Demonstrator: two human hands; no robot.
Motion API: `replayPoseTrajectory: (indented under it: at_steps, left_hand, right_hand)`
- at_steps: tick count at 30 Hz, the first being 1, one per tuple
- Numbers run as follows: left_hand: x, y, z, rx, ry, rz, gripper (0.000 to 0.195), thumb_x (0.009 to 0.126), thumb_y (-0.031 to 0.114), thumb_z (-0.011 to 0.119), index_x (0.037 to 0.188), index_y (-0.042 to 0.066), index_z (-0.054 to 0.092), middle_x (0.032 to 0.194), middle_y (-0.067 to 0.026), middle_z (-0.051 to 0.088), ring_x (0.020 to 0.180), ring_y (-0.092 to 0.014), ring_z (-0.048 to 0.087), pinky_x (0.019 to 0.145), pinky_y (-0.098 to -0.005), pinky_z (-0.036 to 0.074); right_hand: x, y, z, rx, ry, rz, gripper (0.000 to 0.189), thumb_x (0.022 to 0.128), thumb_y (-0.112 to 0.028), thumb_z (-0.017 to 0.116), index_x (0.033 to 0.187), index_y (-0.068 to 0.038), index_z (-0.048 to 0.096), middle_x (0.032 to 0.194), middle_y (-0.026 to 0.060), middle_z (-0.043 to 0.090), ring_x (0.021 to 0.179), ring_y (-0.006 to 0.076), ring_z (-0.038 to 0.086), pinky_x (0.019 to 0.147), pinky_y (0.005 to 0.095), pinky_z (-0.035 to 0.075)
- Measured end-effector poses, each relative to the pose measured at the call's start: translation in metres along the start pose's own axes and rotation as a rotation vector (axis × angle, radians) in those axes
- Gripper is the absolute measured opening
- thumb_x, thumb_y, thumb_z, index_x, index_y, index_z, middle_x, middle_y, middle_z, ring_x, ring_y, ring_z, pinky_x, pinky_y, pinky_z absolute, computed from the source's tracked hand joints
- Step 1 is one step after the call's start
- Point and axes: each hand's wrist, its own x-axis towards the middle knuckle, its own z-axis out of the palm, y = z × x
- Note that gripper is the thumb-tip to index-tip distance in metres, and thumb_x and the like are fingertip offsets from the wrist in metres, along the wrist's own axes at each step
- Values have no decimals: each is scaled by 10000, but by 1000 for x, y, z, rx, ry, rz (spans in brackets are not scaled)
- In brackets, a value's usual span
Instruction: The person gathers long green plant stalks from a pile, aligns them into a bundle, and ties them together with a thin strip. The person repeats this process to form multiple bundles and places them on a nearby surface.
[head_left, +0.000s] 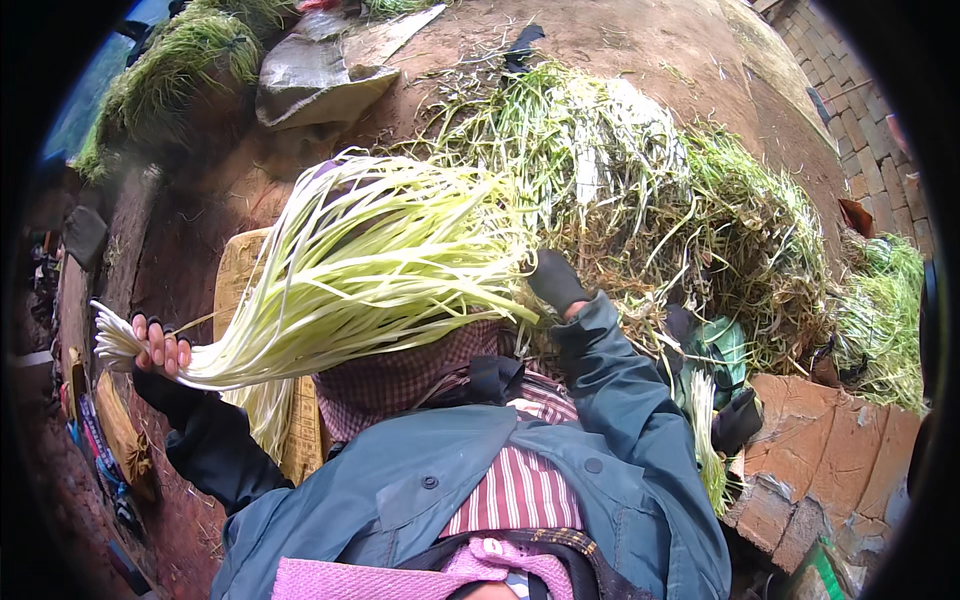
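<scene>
My left hand (162, 346), in a dark glove with bare fingertips, is closed around the white stem ends of a large bunch of blanched chives or similar leaves (375, 262). The stem ends jut past my fist, and the long yellow-green leaves fan out to the right above my lap. At their tips is my right hand (556, 283), also in a dark glove; leaves hide its fingers, so its grip cannot be made out. More pale leaves (271, 420) hang below the bunch, over a yellow printed board or sack (307, 442). Checked cloth (405, 367) covers my lap.
A big heap of green and withered leaves (675, 187) lies ahead and to the right. A small pale bunch (705, 427) rests beside green plastic (724, 349). Flattened cardboard (832, 442) is at right. Farther off are a sack (315, 86) and another green pile (180, 67).
</scene>
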Motion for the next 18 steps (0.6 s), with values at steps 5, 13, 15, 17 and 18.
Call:
replayPoseTrajectory:
  at_steps: [5,13,15,17,18]
  left_hand:
    - [0,-1,-8,-28,-30,3,257,883,77,574,1017,92,355,780,-59,496,629,-191,538,654,-364,438]
    - [8,-11,3,-46,-37,-4,249,887,80,564,1021,81,354,776,-68,493,632,-204,551,660,-387,452]
    - [11,-12,9,-22,-51,-36,253,886,80,566,1024,81,353,780,-71,496,636,-207,555,655,-388,452]
    - [15,-16,19,-17,3,11,254,883,78,572,1009,93,352,769,-67,509,606,-209,557,645,-388,455]
    - [18,-21,26,-6,-20,-7,254,881,73,572,1004,96,351,762,-64,512,591,-208,554,642,-387,455]
  right_hand:
    - [-42,-20,-109,-187,238,79,503,809,-252,663,1214,6,513,1172,215,563,944,366,594,802,420,481]
    - [-25,-155,-118,92,331,-524,536,753,-132,644,1259,-104,466,1199,177,520,846,352,607,716,393,500]
    - [-6,-159,-102,-19,223,-435,303,778,-196,595,1056,-81,560,1027,184,610,840,351,623,671,425,492]
    - [7,-153,-73,3,132,-384,243,786,-213,584,990,-83,605,836,174,646,764,355,630,647,427,489]
    - [15,-147,-56,14,167,-381,229,787,-231,583,959,-83,618,775,171,642,729,359,629,641,429,489]
